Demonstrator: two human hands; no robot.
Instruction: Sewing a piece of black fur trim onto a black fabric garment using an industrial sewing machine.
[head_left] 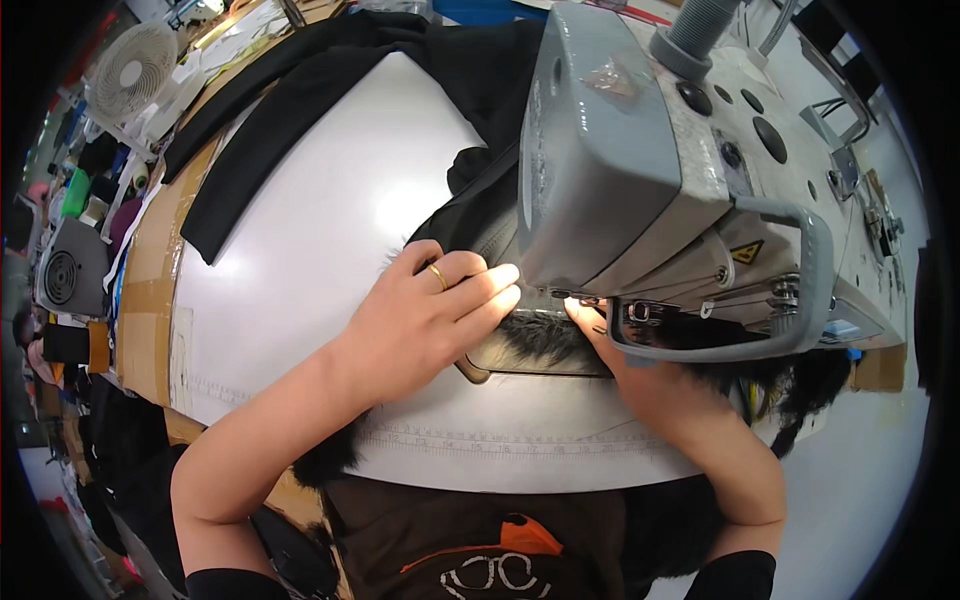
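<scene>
A grey and white sewing machine (610,160) stands over the work. Under its head runs a black garment (470,215), with dark fur trim (545,338) along the near side of the sewing spot. My left hand (435,310), a gold ring on one finger, is closed on the garment's edge. Its bent fingers press together left of the presser foot (570,295). On the other side, my right hand (630,365) reaches in with a fingertip at the foot, closed on the fur trim. The machine's guard and arm hide most of its fingers.
The white table (300,230) has a ruler scale (480,440) along its near edge. Black sleeves (250,150) lie across the far left. A white fan (135,75) stands beyond cardboard (150,290). A grey guard bar (815,270) juts out at right.
</scene>
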